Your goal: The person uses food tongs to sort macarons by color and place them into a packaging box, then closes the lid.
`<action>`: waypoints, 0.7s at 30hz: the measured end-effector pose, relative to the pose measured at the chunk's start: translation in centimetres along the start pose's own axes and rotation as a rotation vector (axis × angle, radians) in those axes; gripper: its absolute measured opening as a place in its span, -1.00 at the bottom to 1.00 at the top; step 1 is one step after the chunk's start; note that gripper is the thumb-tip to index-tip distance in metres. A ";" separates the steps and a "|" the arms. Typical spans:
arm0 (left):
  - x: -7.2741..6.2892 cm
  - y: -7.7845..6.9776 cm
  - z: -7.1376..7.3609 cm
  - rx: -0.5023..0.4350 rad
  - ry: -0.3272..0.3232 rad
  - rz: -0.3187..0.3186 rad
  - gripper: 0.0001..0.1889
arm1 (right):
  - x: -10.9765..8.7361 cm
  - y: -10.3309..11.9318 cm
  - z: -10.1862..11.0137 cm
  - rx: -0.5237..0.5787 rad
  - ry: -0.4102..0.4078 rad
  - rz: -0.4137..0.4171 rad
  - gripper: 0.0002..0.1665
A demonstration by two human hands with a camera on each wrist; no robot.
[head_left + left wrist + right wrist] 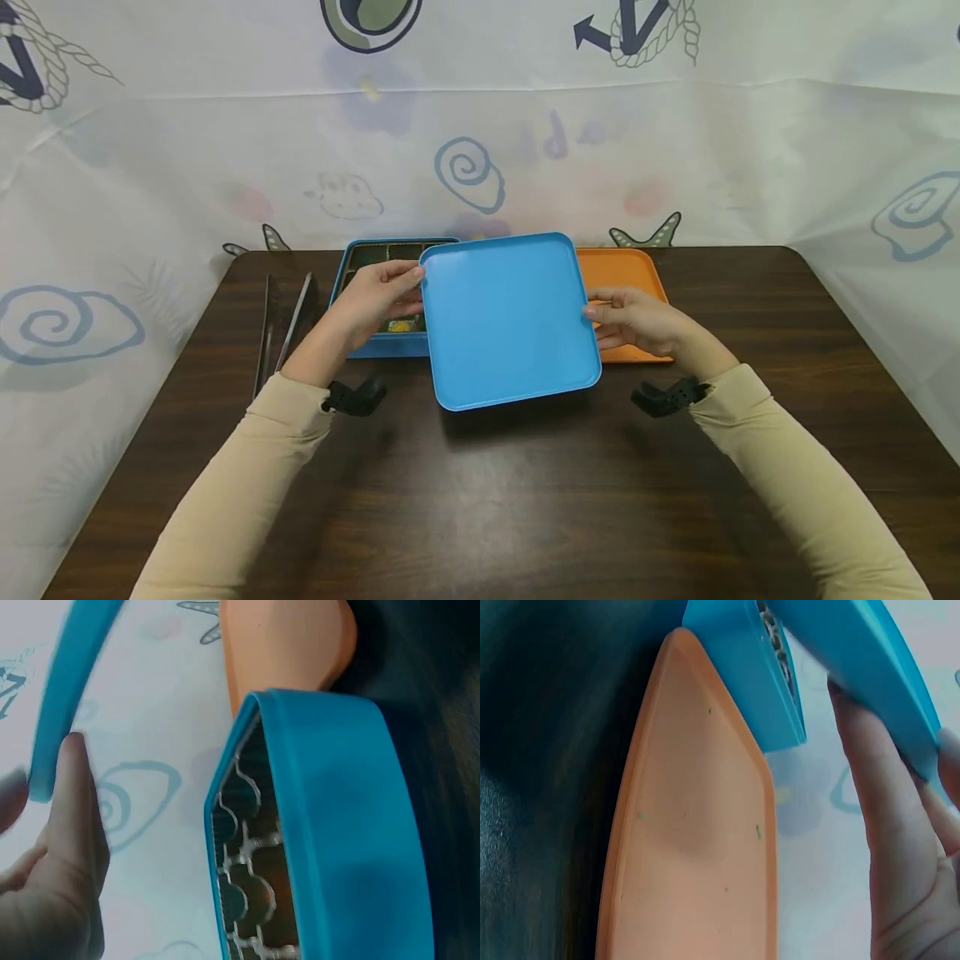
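Observation:
A flat blue lid with a low rim is held up above the table, tilted slightly. My left hand pinches its left edge between thumb and fingers. The opposite edge is gripped the same way by my right hand. Behind the lid stands a blue box, its top uncovered, with a dark divided insert inside. Something yellow shows in one compartment. Part of the box is hidden by the lid and my left hand.
An orange tray with small green specks lies right of the box, partly behind the lid. Metal tongs lie at the left on the dark wooden table. A white printed cloth hangs behind the table's far edge.

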State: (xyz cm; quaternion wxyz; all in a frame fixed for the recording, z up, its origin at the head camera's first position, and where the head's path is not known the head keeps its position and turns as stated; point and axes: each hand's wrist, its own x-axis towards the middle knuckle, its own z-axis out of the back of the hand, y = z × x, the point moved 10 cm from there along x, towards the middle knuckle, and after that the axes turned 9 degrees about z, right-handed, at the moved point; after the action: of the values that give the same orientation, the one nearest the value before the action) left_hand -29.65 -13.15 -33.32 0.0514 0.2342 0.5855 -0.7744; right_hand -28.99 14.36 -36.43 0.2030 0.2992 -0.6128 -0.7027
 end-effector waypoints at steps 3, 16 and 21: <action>-0.4 0.9 -0.4 0.048 0.072 0.033 -0.41 | 0.2 0.4 -0.1 0.006 -0.013 0.023 -0.35; -2.0 2.0 0.4 0.212 0.022 -0.028 -0.52 | 1.4 1.6 0.2 -0.095 -0.150 0.033 -0.32; -2.3 1.4 1.0 0.234 -0.011 -0.052 -0.51 | 1.5 1.9 0.6 -0.084 -0.224 0.008 -0.34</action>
State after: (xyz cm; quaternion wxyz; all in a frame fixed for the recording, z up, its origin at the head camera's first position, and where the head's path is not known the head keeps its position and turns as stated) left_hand -27.37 -14.92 -33.35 0.0070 0.2190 0.4967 -0.8398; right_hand -30.63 13.55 -34.79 0.1483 0.2075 -0.6030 -0.7559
